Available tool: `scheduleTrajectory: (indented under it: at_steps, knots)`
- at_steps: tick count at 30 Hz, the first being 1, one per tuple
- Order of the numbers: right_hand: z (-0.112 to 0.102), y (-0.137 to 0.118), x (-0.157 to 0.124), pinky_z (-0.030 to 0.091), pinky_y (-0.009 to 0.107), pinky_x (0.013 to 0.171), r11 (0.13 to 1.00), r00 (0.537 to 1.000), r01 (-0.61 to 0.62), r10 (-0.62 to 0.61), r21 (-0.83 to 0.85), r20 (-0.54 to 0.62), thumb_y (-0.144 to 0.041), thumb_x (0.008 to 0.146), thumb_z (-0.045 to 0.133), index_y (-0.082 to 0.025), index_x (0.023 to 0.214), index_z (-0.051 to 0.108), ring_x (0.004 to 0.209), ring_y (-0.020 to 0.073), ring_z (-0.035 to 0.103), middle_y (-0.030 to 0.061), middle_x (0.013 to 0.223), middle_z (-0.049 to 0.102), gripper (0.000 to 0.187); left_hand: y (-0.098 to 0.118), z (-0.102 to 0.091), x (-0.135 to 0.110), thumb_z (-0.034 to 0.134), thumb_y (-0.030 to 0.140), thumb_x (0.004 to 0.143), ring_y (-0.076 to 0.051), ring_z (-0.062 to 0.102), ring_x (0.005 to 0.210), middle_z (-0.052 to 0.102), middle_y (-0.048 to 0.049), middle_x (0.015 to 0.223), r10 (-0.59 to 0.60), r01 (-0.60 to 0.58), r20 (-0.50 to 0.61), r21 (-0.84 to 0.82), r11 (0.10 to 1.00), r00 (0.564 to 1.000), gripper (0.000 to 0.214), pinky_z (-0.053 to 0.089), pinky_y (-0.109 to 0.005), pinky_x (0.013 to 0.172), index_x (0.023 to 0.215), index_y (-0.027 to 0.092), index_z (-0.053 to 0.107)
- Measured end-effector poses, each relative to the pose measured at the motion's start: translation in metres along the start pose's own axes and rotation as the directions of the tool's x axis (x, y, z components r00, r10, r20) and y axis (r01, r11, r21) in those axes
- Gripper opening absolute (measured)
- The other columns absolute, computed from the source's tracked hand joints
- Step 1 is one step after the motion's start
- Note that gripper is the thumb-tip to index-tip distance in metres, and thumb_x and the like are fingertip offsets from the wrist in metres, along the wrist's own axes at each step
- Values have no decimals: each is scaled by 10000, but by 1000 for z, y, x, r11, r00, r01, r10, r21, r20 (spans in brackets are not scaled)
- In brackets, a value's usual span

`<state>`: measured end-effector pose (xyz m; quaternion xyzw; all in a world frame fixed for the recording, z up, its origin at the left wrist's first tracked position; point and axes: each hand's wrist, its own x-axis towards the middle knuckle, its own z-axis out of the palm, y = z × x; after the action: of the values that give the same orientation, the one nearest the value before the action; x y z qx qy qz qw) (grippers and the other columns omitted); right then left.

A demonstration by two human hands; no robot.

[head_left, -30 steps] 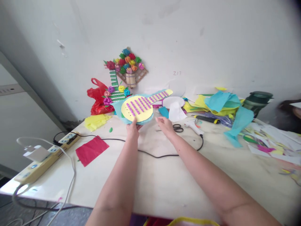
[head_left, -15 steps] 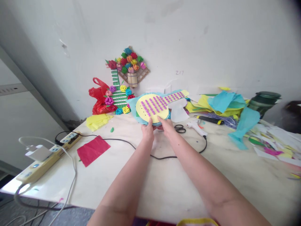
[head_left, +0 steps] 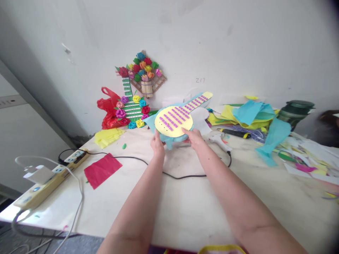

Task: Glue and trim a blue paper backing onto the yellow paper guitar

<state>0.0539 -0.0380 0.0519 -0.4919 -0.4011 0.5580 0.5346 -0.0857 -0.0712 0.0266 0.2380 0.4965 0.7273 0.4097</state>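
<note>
Gripping one paper guitar [head_left: 173, 121] in two hands: left hand [head_left: 157, 145] pinched narrow on the lower left rim of the round body, right hand [head_left: 196, 135] closed on the lower right rim. Held clear of the table [head_left: 185, 211], just right of the paper-flower craft [head_left: 132, 102] and a little nearer than it, neck slanting up and away to the right. One yellow face on one blue backing, crossed by rows of purple strips too small to count.

Left of the paper-flower craft, touching it: one red plastic bag [head_left: 107, 109]. In front of the craft, to the left: one wad of yellow tissue [head_left: 108, 137] and one green leaf scrap [head_left: 124, 145]. Farther forward: one red paper sheet [head_left: 102, 170]. Well forward and left of the craft, at the table's edge: one power strip [head_left: 53, 178] with one white charger [head_left: 37, 173] plugged in.

One black cord [head_left: 180, 175] across the table, passing under both forearms. Right of the craft, past the guitar: one glue gun [head_left: 218, 140], one utility knife [head_left: 234, 133] and several sheets of turquoise tissue [head_left: 274, 137]. Well apart to the right: one dark green flask [head_left: 293, 111].
</note>
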Motion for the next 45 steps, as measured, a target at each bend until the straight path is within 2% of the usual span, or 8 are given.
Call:
scheduleTrajectory:
  at_steps: [3, 12, 15, 18, 21, 26, 31, 45]
  knots:
    - [-5, 2, 5, 494, 264, 421, 998, 1000, 2, -1, -59, 16, -310, 600, 695, -169, 780, 562, 500, 142, 569, 26, 648, 638, 264, -3, -11, 14, 590, 474, 664, -94, 488, 507, 469, 26, 526, 178, -177, -50, 9, 984, 983, 353, 437, -214, 495, 712, 124, 577]
    - [-11, 9, 16, 460, 322, 370, 961, 997, -20, -3, -277, -83, -317, 547, 744, -122, 740, 599, 403, 186, 528, 6, 403, 519, 311, -11, -12, 18, 675, 368, 575, -79, 480, 527, 558, 8, 621, 234, -233, 67, -28, 972, 970, 344, 418, -212, 532, 795, 115, 599]
    - [-11, 8, 14, 476, 314, 392, 985, 996, -22, 7, -174, -84, -282, 590, 715, -144, 716, 590, 415, 165, 527, 2, 439, 543, 225, -11, -11, 18, 651, 332, 621, -86, 501, 542, 565, 2, 637, 219, -218, 85, -18, 976, 972, 442, 432, -216, 555, 999, 110, 588]
    - [-10, 4, 8, 496, 300, 428, 998, 996, -14, 9, -58, -87, -243, 613, 695, -161, 688, 579, 458, 146, 537, 5, 511, 583, 161, -11, -10, 17, 620, 256, 664, -72, 488, 514, 540, 33, 612, 223, -224, 62, 17, 974, 973, 723, 423, -196, 541, 1325, 171, 339]
    - [-10, 2, 4, 497, 280, 435, 1000, 996, -3, 3, -7, -95, -222, 621, 681, -158, 706, 594, 500, 143, 551, 18, 583, 616, 138, -11, -9, 17, 591, 211, 680, -50, 416, 450, 458, 82, 536, 291, -296, 76, 73, 952, 954, 815, 403, -174, 516, 1391, 235, 193]
    - [-12, 5, 7, 495, 267, 424, 998, 993, 44, -48, -43, -104, -228, 616, 673, -155, 728, 617, 525, 145, 559, 28, 635, 634, 145, -11, -9, 17, 559, 194, 680, -45, 347, 431, 337, 98, 480, 308, -317, 102, 90, 944, 946, 693, 393, -165, 503, 1340, 195, 348]
    - [-12, 8, 13, 491, 265, 405, 999, 994, 31, -32, -13, -105, -223, 614, 665, -159, 720, 607, 515, 143, 559, 24, 646, 637, 137, -4, -7, 11, 531, 167, 670, -36, 324, 411, 318, 105, 476, 340, -352, 121, 95, 931, 933, 751, 394, -159, 490, 1374, 222, 275]
    - [-10, 3, 12, 474, 254, 412, 982, 992, -1, 26, 191, -126, -157, 613, 645, -137, 760, 602, 482, 132, 542, -12, 551, 606, 155, 5, -10, 11, 684, 305, 567, -56, 446, 470, 369, 96, 477, 261, -263, 214, -21, 965, 941, 664, 506, -266, 596, 1175, 88, 531]
